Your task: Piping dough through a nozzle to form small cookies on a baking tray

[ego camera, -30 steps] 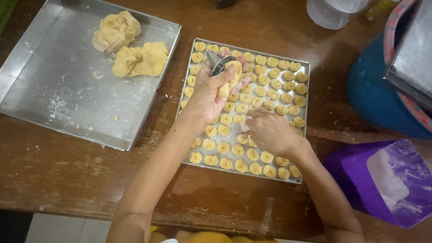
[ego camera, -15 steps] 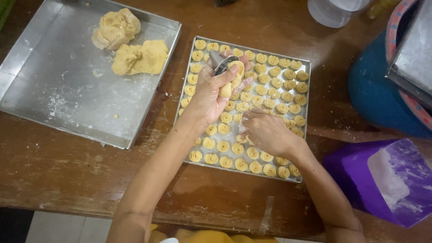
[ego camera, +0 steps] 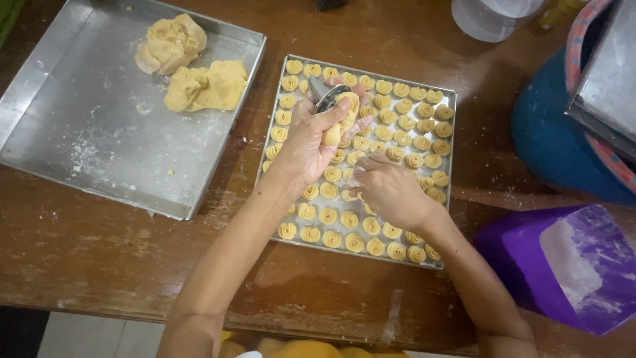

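A square metal baking tray (ego camera: 452, 126) lies on the wooden table, filled with several rows of small yellow swirl-shaped dough cookies (ego camera: 329, 216). My left hand (ego camera: 308, 142) is over the tray's upper middle, shut on a small metal cookie press (ego camera: 327, 97) with a strip of yellow dough along it. My right hand (ego camera: 391, 189) rests lower on the tray's middle, fingers curled and pinching at a cookie near the left hand; what the fingertips hold is hidden.
A larger floured metal tray (ego camera: 79, 126) at the left holds two lumps of yellow dough (ego camera: 189, 63). A blue bin (ego camera: 563, 146) stands at the right, a purple bag of flour (ego camera: 573, 265) at the lower right, a clear plastic container (ego camera: 493, 13) at the top.
My right hand has moved up the tray toward the left hand. The left hand with the press has stayed in about the same place.
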